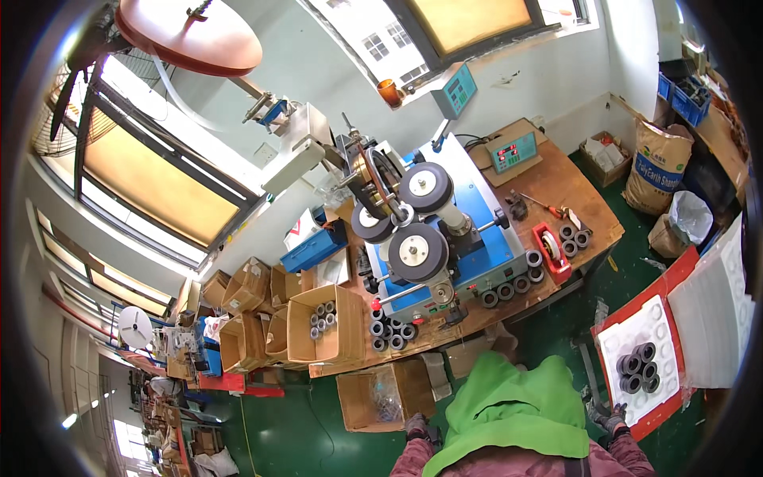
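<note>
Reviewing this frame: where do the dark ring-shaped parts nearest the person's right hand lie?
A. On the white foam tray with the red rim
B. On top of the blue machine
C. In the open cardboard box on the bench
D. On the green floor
A: the cluster of dark rings sits on the white foam tray with a red rim, just beyond the right hand.

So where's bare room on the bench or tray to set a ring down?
The white foam tray is bare above its black rings. The wooden bench is open right of the red tool. Its front edge, below the winding machine, is crowded with rings.
</note>
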Available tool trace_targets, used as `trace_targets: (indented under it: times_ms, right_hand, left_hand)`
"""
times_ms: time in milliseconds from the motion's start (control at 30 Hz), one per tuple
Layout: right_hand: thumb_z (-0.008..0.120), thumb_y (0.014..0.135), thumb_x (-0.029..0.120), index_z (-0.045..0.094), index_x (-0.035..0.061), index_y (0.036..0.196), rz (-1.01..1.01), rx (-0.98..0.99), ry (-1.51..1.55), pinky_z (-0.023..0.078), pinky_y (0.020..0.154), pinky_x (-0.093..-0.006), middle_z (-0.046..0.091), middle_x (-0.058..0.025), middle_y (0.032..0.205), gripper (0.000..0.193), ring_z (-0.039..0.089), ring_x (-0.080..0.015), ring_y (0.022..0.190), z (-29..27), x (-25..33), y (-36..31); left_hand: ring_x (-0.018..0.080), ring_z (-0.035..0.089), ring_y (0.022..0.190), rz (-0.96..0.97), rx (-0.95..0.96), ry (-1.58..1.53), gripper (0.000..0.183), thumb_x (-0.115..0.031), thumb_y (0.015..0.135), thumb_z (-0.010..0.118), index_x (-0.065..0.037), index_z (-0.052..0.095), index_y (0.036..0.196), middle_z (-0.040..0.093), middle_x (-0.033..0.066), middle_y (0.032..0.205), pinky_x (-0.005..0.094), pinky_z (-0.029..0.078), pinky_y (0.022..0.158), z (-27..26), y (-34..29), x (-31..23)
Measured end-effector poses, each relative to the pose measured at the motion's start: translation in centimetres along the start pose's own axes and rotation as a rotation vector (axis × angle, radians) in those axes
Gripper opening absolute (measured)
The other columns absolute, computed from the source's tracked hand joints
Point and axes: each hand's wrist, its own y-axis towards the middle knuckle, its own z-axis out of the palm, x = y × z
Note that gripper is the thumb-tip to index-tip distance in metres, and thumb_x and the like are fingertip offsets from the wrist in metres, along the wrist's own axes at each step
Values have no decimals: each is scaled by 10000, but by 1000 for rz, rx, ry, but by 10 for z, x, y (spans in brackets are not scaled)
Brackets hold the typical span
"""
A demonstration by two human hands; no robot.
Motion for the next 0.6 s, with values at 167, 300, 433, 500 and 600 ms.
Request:
trace_targets:
  times_ms: [167, 300, 433, 500, 600]
  right_hand:
    - [675, 506, 677, 39, -18, 1375, -92, 30, 41, 129, 1088, -360, -18, -252, 1429, 1283, 27, -362, 1333, -24, 43, -22]
    - [687, 471, 693, 24, 45, 1392, 20, 99, -50, 151, 1087, -391, -141, -209, 1428, 1307, 34, -375, 1332, -10, 30, 5]
    - [539, 617, 717, 30, 58, 1394, -96, 44, -305, 67, 1085, -443, -19, -275, 1419, 1140, -2, -441, 1308, 20, -20, 37]
    - [608, 556, 702, 26, 50, 1393, -28, 40, -181, 99, 1089, -413, -67, -244, 1426, 1210, 9, -402, 1322, 23, -12, 29]
    - [681, 512, 667, 26, 42, 1392, -35, 35, -153, 123, 1093, -383, -90, -210, 1437, 1263, 15, -361, 1336, 6, 19, 22]
  left_hand:
    - [314, 616, 814, -141, -65, 54, 292, -332, 691, 667, -59, 623, 785, 640, 163, 842, 402, 476, 708, 16, 40, 40]
    - [213, 584, 775, -137, 19, 101, 289, -339, 769, 589, -75, 633, 879, 632, 94, 871, 355, 449, 658, 0, 69, -18]
    - [269, 570, 739, -440, -413, -877, 401, -408, 744, 581, -23, 624, 850, 620, 144, 849, 392, 438, 660, -55, 57, -93]
    - [318, 570, 748, -327, -438, -883, 433, -414, 733, 569, -1, 617, 853, 621, 161, 852, 416, 429, 679, -77, 53, -114]
    - [346, 580, 777, -473, -460, -714, 427, -395, 747, 532, 10, 615, 857, 622, 191, 852, 415, 433, 682, -54, 80, -71]
